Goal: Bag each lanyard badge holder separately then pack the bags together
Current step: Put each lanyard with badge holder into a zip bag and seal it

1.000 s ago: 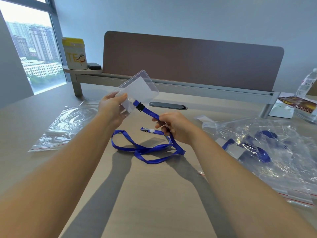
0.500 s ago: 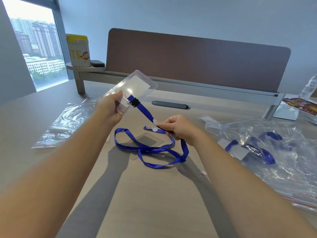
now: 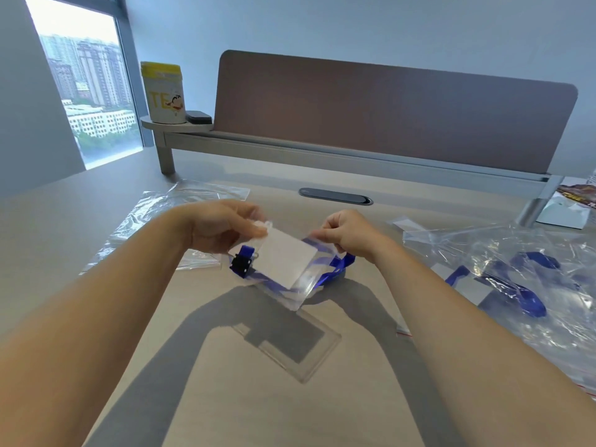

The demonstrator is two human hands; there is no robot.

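While both forearms reach out over the pale bench [image 3: 290, 414], a clear plastic badge holder [image 3: 283, 266] with a white card inside is held tilted in the air between the 2 hands, casting a rectangular shadow on the wood below. A blue lanyard [image 3: 335, 264] is bunched behind and beneath it, joined through a black clip [image 3: 240, 264] at the holder's left corner. The left hand [image 3: 219, 225] pinches the holder's upper left corner, thumb and fingers [image 3: 258, 232] pressed together on the plastic. The right hand [image 3: 350, 235] has its fingers curled and pinches at the holder's upper right edge, where the blue strap passes just under the knuckles; whether it grips the plastic, the strap or both I cannot tell. The holder hangs down and toward me from both sets of fingertips. A flat clear bag [image 3: 151, 217] lies on the bench beyond the left wrist, and a crumpled clear bag [image 3: 516, 272] holding more blue lanyards sits to the right.
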